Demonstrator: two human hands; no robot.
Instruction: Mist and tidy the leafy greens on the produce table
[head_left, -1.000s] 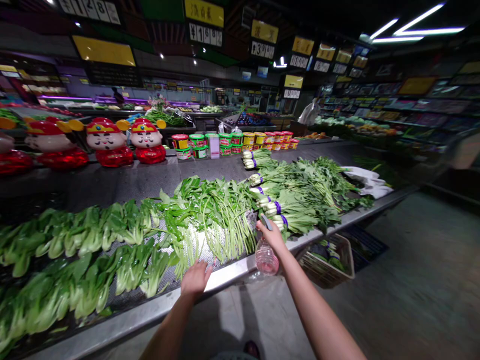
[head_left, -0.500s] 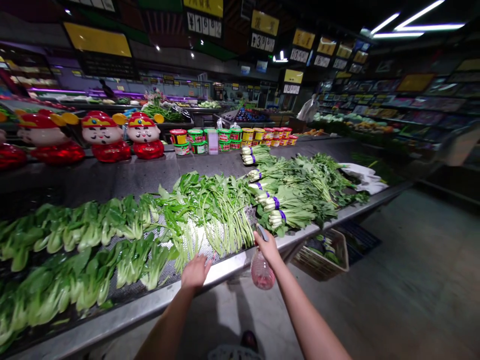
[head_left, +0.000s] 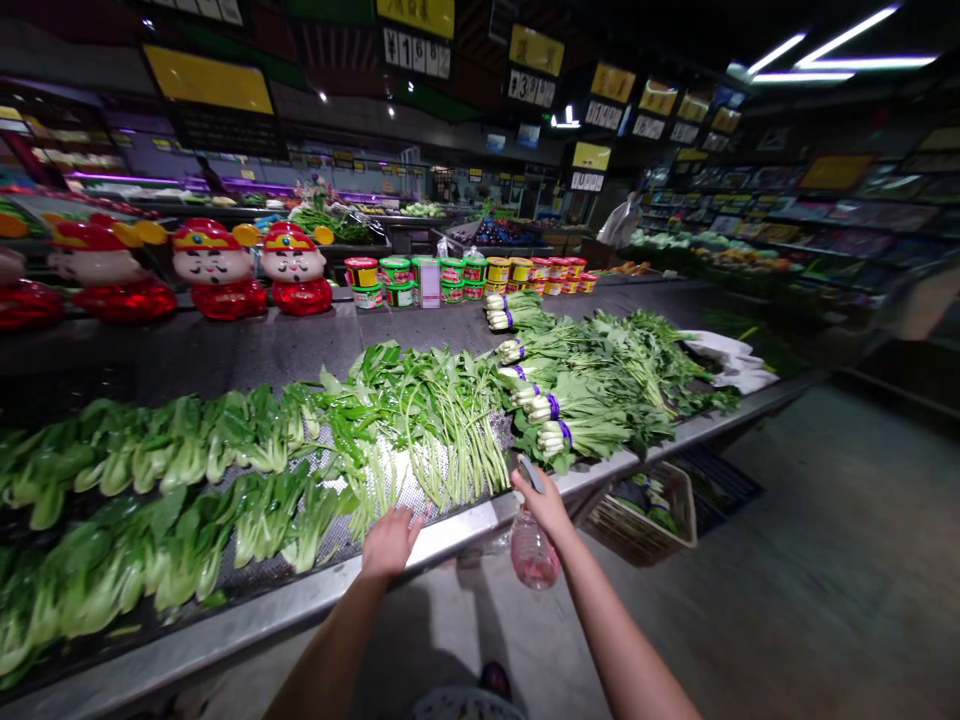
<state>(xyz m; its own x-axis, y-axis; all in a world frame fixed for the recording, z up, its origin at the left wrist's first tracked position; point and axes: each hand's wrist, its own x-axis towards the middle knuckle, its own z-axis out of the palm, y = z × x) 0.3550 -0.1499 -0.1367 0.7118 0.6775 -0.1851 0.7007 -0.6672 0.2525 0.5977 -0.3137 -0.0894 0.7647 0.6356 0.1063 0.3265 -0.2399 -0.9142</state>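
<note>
We hold a clear bottle (head_left: pixel 535 555) by its neck in our right hand (head_left: pixel 546 502), maybe so it hangs bottom-down without slipping. Our left hand (head_left: pixel 388 545) is loosely spread at the metal edge (head_left: pixel 457 533), perhaps to lean, just beside the long green stems (head_left: pixel 442 455). Past our right hand, purple bands (head_left: pixel 553 406) probably keep leafy bunches (head_left: pixel 598 432) neat.

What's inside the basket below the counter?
Greens show inside the basket, some pale-stalked with what look like purple bands. Whatever lies beneath them, and the basket's bottom, is covered.
</note>
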